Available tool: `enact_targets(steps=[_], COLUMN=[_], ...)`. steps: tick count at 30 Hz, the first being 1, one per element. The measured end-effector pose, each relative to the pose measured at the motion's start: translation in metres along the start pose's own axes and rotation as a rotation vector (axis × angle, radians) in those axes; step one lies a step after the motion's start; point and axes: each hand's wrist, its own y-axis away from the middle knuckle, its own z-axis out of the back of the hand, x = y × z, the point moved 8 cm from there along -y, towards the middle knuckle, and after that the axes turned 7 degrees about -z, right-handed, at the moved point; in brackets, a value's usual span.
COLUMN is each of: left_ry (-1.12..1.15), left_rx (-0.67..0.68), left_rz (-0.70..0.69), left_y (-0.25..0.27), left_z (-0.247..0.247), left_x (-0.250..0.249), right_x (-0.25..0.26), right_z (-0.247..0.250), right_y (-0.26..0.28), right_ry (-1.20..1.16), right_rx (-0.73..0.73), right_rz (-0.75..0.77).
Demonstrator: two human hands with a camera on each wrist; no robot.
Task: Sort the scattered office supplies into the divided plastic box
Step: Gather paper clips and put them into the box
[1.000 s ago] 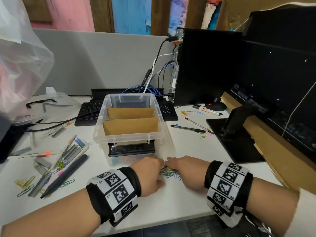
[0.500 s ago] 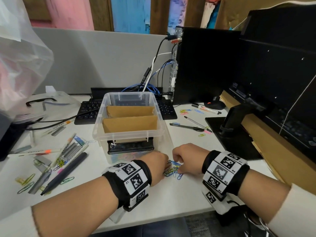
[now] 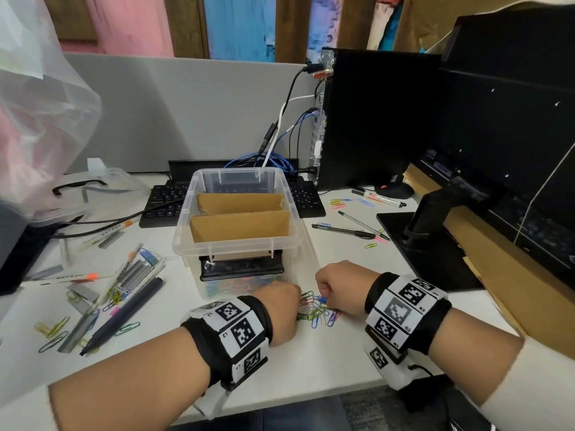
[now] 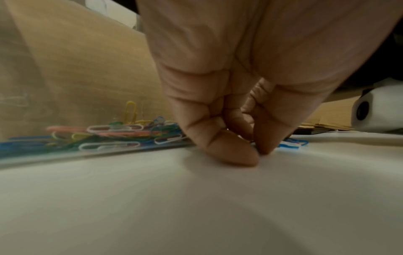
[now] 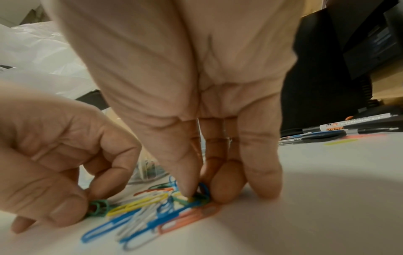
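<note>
- Nearest on the white surface (image 3: 149, 337), the left hand (image 3: 280, 309) and right hand (image 3: 340, 287) rest knuckles-up on either side of a small heap of coloured wire paper clips (image 3: 317, 311), just in front of the box.
- The left grip is closed: in the right wrist view its curled thumb and fingers pinch a green paper clip (image 5: 98, 207) at the heap's left edge, fingertips down on the surface.
- The right grip is also closed: thumb and fingertips (image 5: 224, 189) press together on clips at the heap's far right corner, with blue, white, yellow and orange clips fanned out between the two hands.
- Just beyond the hands stands the clear plastic box with brown cardboard dividers (image 3: 238, 234); more coloured clips show through the wall of its nearest compartment.
- Left of the box lie a dark pen (image 3: 124, 315), strips of grey staples (image 3: 137, 272), an orange-tipped marker (image 3: 77, 276) and loose clips.
- Right of the box, well apart from the hands, lie two black pens (image 3: 345, 230), a white marker (image 3: 378, 197) and a few stray clips.
- Behind the box sit a black keyboard (image 3: 165, 203), a black computer tower (image 3: 370, 119) and a monitor on its stand (image 3: 435, 213).
</note>
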Motion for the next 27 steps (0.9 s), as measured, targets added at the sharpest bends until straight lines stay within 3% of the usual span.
enact_targets(steps=[14, 27], left_ry=[-0.087, 0.098], left_rx=[0.028, 0.006], left_rz=[-0.064, -0.061], left_y=[-0.002, 0.0], left_z=[-0.005, 0.0], left_x=[-0.006, 0.003], right_x=[-0.013, -0.018], right_z=[0.007, 0.012], right_y=[0.01, 0.007], right_ry=[-0.135, -0.258], right_rx=[-0.028, -0.05], right_rz=[-0.002, -0.019])
